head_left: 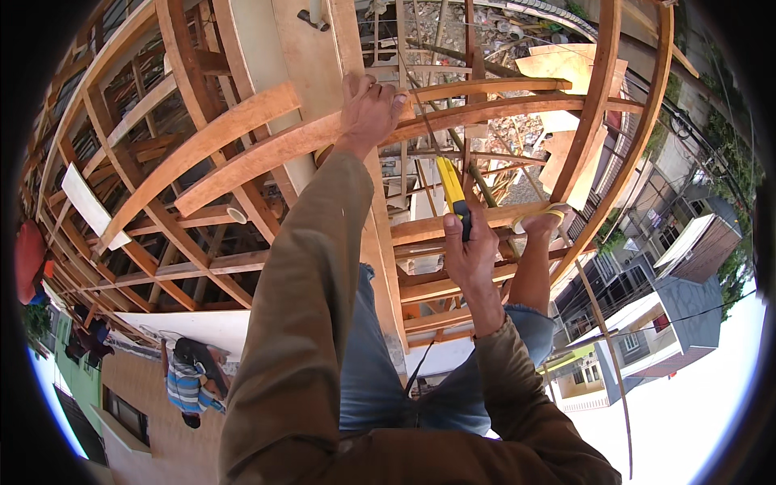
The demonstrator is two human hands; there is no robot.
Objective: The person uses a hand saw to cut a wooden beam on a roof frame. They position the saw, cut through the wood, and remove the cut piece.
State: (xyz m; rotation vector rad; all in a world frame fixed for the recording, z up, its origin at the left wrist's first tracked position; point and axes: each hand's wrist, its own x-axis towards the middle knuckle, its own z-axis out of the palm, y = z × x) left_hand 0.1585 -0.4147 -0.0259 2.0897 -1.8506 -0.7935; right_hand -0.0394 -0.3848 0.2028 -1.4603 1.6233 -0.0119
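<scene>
My left hand (372, 113) is closed over the end of a reddish-brown wooden beam (267, 162), with fingers pressing on its top. The beam slants down to the left across the timber frame. In my right hand (473, 250) is a handsaw (451, 187), gripped by its yellow and black handle. Its thin blade, seen nearly edge-on, runs up and left beside the beam's end, near my left fingers. Whether the blade touches the wood, I cannot tell. A second short beam (202, 153) lies to the left of the held one.
Open timber framing (174, 271) spreads at left, and more rafters (602, 105) cross at right. Rubble (517, 48) shows far below through the gaps. My sandalled foot (543, 218) rests on a crosspiece. A person in a striped shirt (190, 384) is below at lower left.
</scene>
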